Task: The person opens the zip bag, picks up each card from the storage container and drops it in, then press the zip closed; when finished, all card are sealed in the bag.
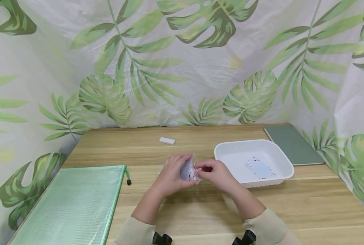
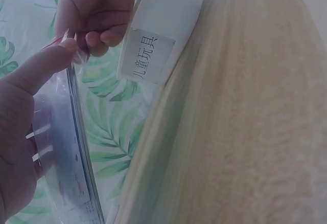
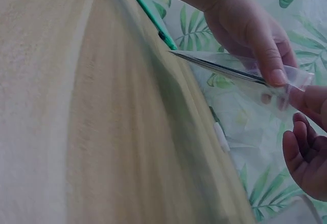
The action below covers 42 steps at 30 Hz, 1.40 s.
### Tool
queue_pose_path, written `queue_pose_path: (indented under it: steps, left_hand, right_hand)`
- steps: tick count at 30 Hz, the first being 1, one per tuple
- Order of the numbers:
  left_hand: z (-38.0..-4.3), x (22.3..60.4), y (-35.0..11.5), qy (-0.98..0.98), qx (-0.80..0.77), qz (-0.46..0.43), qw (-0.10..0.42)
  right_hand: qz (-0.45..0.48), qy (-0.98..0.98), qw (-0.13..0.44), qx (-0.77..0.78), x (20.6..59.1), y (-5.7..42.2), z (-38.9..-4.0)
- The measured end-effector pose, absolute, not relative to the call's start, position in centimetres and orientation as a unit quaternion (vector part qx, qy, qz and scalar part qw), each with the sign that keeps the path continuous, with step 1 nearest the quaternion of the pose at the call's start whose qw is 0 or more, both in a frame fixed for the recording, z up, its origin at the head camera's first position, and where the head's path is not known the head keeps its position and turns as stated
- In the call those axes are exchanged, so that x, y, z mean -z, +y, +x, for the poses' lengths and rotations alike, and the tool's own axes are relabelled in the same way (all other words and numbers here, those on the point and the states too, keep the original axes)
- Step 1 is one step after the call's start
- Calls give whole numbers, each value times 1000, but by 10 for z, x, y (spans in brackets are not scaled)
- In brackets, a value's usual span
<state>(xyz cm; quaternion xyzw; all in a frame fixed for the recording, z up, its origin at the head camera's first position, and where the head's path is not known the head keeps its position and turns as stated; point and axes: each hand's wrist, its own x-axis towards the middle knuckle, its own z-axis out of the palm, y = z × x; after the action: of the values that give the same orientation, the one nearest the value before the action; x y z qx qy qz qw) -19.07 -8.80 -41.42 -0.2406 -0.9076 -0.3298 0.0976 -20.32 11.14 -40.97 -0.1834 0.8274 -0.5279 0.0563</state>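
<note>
A small clear plastic bag (image 1: 188, 171) with thin printed cards (image 2: 64, 142) inside is held up over the middle of the table. My left hand (image 1: 169, 175) grips it, thumb on the near side and fingers round the far side. At the bag's right edge, my right hand (image 1: 217, 175) pinches the clear plastic between thumb and forefinger. In the right wrist view the stack of cards shows edge-on as dark lines, inside the bag (image 3: 219, 63). The other fingers of my right hand (image 3: 309, 155) are curled in.
Right of my hands stands a white plastic tray (image 1: 283, 172) with a printed card (image 1: 260, 169) in it; a label (image 2: 148, 55) is on its side. A grey-green notebook (image 1: 295, 146) lies behind it. At left lies a green mesh zip pouch (image 1: 71, 204); a small white block (image 1: 167, 140) sits farther back.
</note>
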Motion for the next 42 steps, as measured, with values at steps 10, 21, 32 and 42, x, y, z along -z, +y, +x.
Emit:
queue_pose_path:
  steps: [10, 21, 32, 42]
  left_hand:
    - [-192, 413, -89, -909, 332, -235, 91]
    - [-191, 414, -90, -909, 337, -233, 80]
    - [-192, 417, -90, -909, 334, -234, 82]
    - [-192, 417, -90, -910, 336, -231, 79]
  right_hand:
    - [-148, 880, -1, 451, 386, 184, -229]
    - [-85, 945, 127, 289, 408, 272, -272]
    - [-113, 962, 124, 216, 427, 288, -278]
    - [-110, 972, 129, 166, 422, 284, -281]
